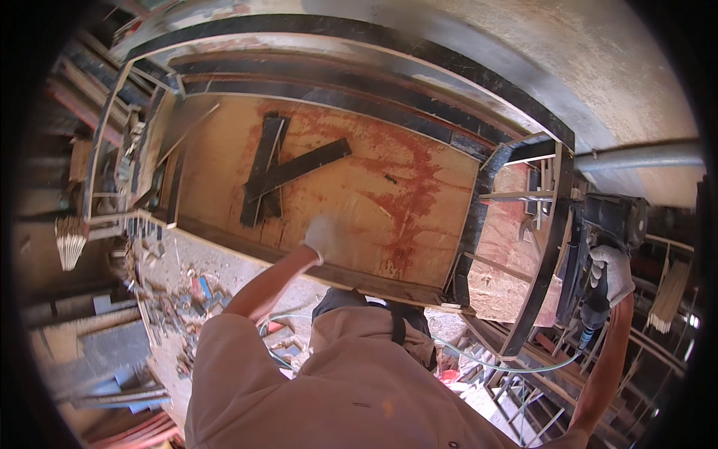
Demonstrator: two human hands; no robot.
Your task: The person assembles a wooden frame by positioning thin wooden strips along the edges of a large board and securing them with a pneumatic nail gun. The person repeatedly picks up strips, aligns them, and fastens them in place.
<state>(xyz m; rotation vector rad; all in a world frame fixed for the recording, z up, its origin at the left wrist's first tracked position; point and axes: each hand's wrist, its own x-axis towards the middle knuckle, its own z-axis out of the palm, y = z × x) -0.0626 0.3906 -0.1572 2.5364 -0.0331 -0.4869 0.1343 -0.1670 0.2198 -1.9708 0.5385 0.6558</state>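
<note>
On the plywood panel (351, 187) of one dark-edged wooden frame (479, 202), two black strips (288, 173) are lying crossed. Left hand (323, 238), gloved, is pressing on the panel near its front edge; finger spread is blurred, probably flat and grasping nothing. Right hand (612, 273), gloved, is clenching one black nail gun (598, 239) beside the frame's right end, its one hose (516, 365) trailing below.

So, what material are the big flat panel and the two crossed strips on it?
The panel looks like bare plywood: tan, matt, faint grain, with red stains. The crossed strips look like wooden battens painted or stained black; their core cannot be seen.
</note>
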